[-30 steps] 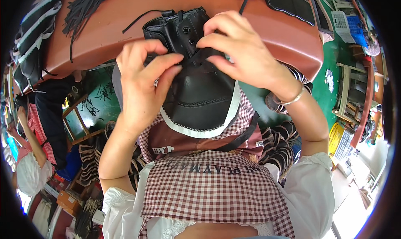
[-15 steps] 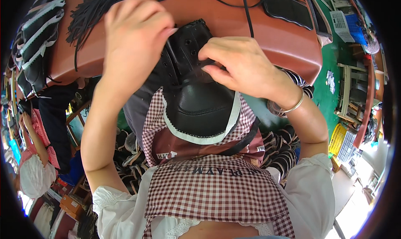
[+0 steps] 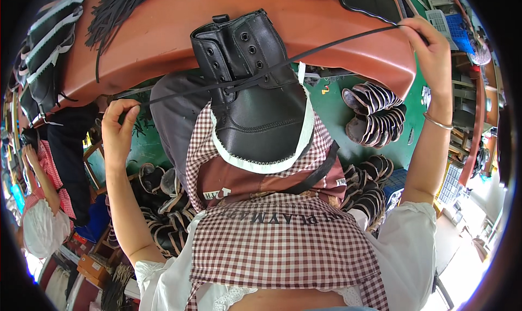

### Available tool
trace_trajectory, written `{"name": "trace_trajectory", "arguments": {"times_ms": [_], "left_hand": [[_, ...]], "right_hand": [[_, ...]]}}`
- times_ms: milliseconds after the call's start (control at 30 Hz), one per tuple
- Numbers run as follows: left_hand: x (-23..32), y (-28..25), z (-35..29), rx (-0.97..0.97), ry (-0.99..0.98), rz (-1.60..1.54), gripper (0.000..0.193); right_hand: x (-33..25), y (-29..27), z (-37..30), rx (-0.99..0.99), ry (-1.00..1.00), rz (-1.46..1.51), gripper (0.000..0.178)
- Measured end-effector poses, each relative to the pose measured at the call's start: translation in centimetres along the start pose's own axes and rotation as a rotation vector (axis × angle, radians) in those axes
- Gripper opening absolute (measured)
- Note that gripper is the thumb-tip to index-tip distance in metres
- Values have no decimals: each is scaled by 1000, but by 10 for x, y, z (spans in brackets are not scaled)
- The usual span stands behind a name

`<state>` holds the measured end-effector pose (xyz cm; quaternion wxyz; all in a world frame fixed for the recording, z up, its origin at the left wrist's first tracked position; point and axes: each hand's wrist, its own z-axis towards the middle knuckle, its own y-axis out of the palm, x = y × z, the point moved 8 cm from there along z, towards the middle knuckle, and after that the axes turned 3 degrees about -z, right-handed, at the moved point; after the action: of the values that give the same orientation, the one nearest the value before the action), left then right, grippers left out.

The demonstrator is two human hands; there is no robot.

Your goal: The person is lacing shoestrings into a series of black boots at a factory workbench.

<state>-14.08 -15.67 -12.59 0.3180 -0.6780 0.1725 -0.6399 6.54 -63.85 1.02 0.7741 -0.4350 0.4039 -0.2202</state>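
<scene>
A black leather boot upper [image 3: 261, 115], with a pale zigzag-stitched edge at its toe, lies on my lap with its shaft against the table. Metal eyelets run down both sides of its front opening. Drawn through the lowest eyelets is a flat black shoelace [image 3: 337, 44], stretched taut to both sides. One end is pinched in my left hand [image 3: 117, 130], closed, out to the left below the table edge. My right hand [image 3: 432, 53], also closed, grips the other end, high on the right over the table corner.
Across the brown padded table [image 3: 157, 45] lie a bundle of loose laces [image 3: 122, 15] and a dark phone-like slab [image 3: 370, 4]. More uppers [image 3: 51, 45] hang at the left edge. Stacked boot pieces [image 3: 375, 115] stand on the green floor. Another person [image 3: 46, 218] is at far left.
My hands have moved from close above the boot upper far out to either side, pulling the shoelace straight. More of the shaft and its eyelets shows.
</scene>
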Motion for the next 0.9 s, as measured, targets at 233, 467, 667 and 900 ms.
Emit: {"name": "trace_trajectory", "arguments": {"times_ms": [233,467,667,900], "left_hand": [[-51,9,-25,-100,-252,429,18],[145,59,3,235,385,166,17],[163,116,28,163,320,104,14],[168,120,31,106,374,134,12]], "right_hand": [[26,24,-6,298,247,1076,14],[-56,85,-15,123,258,860,2],[-113,153,-14,-141,60,477,9],[-108,155,-14,-136,63,421,7]]}}
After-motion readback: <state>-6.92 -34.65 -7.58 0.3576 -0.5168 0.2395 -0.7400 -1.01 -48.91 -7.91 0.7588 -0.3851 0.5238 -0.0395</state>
